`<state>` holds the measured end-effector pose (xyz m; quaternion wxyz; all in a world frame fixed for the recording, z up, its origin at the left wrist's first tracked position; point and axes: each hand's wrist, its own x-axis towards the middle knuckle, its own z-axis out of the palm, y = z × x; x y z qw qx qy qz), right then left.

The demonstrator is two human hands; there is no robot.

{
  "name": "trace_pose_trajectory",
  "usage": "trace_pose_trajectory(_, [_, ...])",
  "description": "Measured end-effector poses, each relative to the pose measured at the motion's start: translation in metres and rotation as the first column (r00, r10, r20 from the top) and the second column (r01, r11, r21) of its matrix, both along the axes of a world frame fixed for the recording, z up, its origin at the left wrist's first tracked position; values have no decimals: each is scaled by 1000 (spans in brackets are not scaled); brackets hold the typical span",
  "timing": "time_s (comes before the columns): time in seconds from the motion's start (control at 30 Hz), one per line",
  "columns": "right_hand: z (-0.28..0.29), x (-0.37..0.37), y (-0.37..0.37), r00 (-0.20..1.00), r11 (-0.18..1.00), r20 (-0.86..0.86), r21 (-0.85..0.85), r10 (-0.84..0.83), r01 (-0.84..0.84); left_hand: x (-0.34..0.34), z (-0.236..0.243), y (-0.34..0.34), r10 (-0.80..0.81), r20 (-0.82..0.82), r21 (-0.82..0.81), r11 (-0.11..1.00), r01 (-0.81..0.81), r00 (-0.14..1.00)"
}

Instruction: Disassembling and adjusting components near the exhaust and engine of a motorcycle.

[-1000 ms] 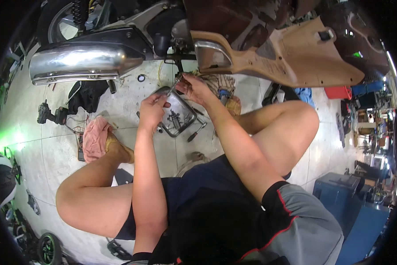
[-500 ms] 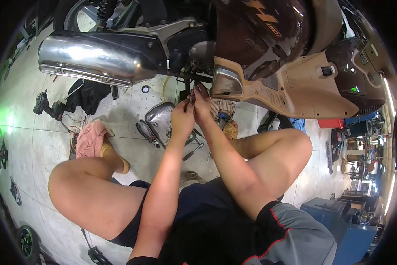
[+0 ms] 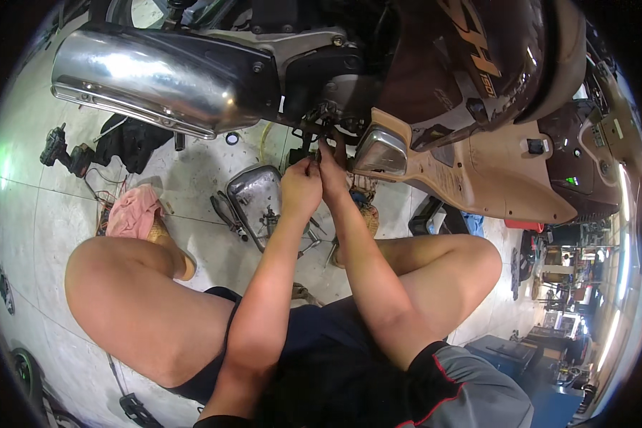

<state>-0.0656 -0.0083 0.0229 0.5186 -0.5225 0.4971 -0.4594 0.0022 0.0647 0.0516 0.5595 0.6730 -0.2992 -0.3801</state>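
Both my hands are close together under the lower edge of a brown scooter (image 3: 442,78), between its silver muffler (image 3: 142,78) and tan footboard (image 3: 499,171). My left hand (image 3: 301,189) is closed, its fingertips pinched against something dark and small that I cannot make out. Touching it on the right, my right hand (image 3: 333,171) reaches up with bent fingers to the dark metal linkage (image 3: 322,123) below the engine. Its fingertips are partly hidden there, and whatever they grip is too small to name.
On the floor below my hands lie a metal tray (image 3: 253,187) with small parts, pliers (image 3: 226,212) and a ratchet-like tool (image 3: 311,247). To the left are a cordless drill (image 3: 67,151), a black cloth (image 3: 132,143) and a pink cloth (image 3: 135,212). A blue cabinet (image 3: 531,374) stands at the lower right.
The whole view has shifted, with the scooter now lower and further right. My hands have moved slightly closer to the linkage, the right fingers reaching further up under the engine.
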Motion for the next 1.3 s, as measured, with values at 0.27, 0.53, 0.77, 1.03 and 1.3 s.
trace_pose_trajectory(0.27, [-44, -12, -15, 884, 745, -444, -639, -149, -195, 4, 29, 5, -16, 77, 76, 997, 10, 997])
trace_pose_trajectory(0.53, [-5, -6, -7, 975, 978, 208, 175, 73, -111, 10, 44, 0, -68, 127, 106, 993, 55, 990])
trace_pose_trajectory(0.77, [-2, -10, -4, 978, 983, 107, 20, 177, -180, 10, 55, -6, -118, 100, 189, 977, 98, 988])
trace_pose_trajectory(1.03, [-18, -17, -8, 966, 971, 103, -45, 239, -235, 7, 40, -8, -55, 79, 4, 998, 55, 995])
trace_pose_trajectory(1.3, [-16, -26, 0, 965, 969, 106, 18, 242, -245, -7, 16, -12, 52, 26, -17, 999, -52, 998])
